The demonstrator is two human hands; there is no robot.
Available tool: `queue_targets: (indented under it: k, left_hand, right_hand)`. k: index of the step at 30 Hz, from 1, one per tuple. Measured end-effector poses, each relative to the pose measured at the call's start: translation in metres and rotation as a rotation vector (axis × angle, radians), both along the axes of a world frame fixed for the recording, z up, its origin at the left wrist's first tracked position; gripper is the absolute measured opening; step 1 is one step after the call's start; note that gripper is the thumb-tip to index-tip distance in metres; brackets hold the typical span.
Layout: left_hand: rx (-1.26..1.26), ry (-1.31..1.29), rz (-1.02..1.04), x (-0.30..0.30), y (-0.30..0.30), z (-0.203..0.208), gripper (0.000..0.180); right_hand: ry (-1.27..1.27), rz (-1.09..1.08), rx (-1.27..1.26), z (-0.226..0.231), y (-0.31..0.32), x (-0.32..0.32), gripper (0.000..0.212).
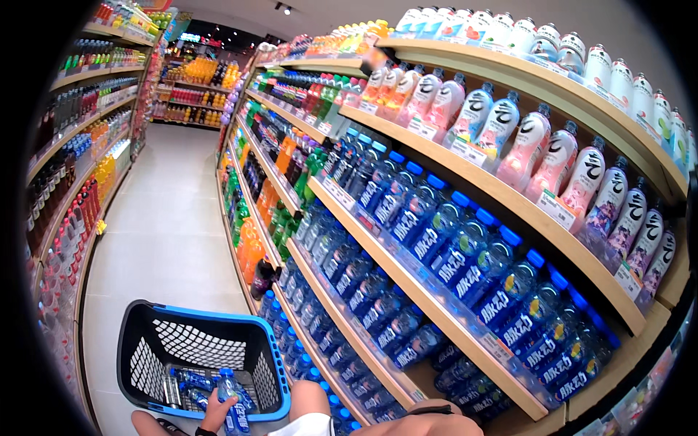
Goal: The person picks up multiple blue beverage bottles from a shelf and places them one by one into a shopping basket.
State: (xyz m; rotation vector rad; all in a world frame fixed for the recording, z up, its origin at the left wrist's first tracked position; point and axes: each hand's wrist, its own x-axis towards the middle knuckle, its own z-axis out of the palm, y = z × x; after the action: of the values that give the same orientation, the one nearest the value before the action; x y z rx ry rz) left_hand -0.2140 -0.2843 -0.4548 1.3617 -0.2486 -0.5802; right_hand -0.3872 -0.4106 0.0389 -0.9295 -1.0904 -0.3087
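My left hand (217, 413) is closed around a plastic bottle (227, 389) with a blue cap and blue label. It holds the bottle upright at the near side of a black shopping basket (138, 317) with a blue rim. Inside the basket lie several more blue-labelled bottles (195, 378) and a slim, clear or silvery container (172, 392). A dark band circles my left wrist. My right hand does not show; bare skin with a black band across it appears at the lower edge, without any fingers.
On my right, a tall wooden shelf unit (436, 280) holds rows of blue-labelled bottles (429, 236), with pink and white bottles (556, 156) above. Another drinks shelf (58, 163) lines the left side. A pale tiled floor (171, 211) runs between them toward a far display (196, 91).
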Motion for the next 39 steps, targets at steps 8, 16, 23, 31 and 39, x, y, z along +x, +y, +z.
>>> queue_targets:
  k: [8,16,23,31,39]
  left_hand:
    - [0.004,-0.010,-0.008,0.012,-0.002,-0.011,0.045]
    - [-0.079,-0.028,0.018,0.001,0.002,-0.027,0.058]
    - [-0.074,0.006,0.029,-0.002,0.005,-0.009,0.048]
    - [-0.011,-0.069,0.114,-0.008,-0.005,0.017,0.051]
    - [0.069,0.044,0.068,-0.010,0.003,0.027,0.056]
  right_hand:
    - [0.107,-0.019,-0.009,0.017,0.006,0.011,0.031]
    - [0.154,-0.084,0.000,0.020,0.010,0.005,0.035]
    - [0.345,-0.106,0.101,0.011,0.015,0.003,0.029]
    - [0.132,-0.752,-1.240,-0.156,-0.049,0.094,0.022]
    - [0.600,-0.512,-1.273,-0.206,-0.105,0.065,0.017]
